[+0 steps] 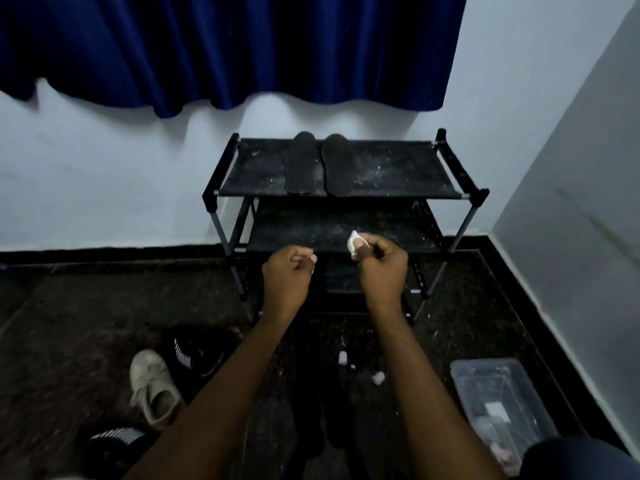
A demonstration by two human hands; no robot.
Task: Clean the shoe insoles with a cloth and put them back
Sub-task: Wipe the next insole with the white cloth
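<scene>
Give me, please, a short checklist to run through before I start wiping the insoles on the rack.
1. Cloth in hand: ok. The right hand pinches a small white cloth.
2. Left hand free to steady an insole: cannot tell. Its fingers are curled, with a pale speck at the thumb.
3. Insoles laid out: ok. Two lie side by side on the top shelf of the rack.
4. Shelf clean: not ok. It shows pale specks.
5. Shoes for refitting: ok. A white shoe and a black shoe lie on the floor.
</scene>
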